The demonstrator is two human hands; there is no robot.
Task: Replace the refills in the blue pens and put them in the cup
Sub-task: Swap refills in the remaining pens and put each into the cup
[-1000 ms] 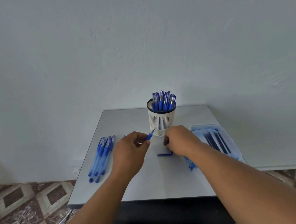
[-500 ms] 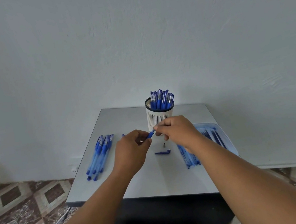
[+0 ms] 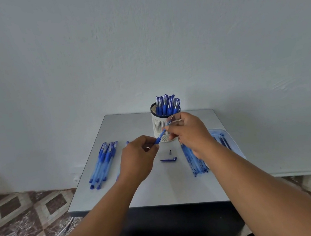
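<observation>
We're mid-swap, approx halfway: left hand (image 3: 138, 156) grips a blue pen barrel (image 3: 159, 136), right hand (image 3: 188, 131) pinches the refill (image 3: 169, 124) at its front end. Pen cap (image 3: 168, 159) and tip (image 3: 169, 152) lie on the table (image 3: 161, 187). Mesh cup (image 3: 159, 127) holds approx a dozen done pens; a batch of pens (image 3: 101, 162) waits at left. Refills (image 3: 194, 162) lie at right, w/ more in the blue tray (image 3: 233, 146).
</observation>
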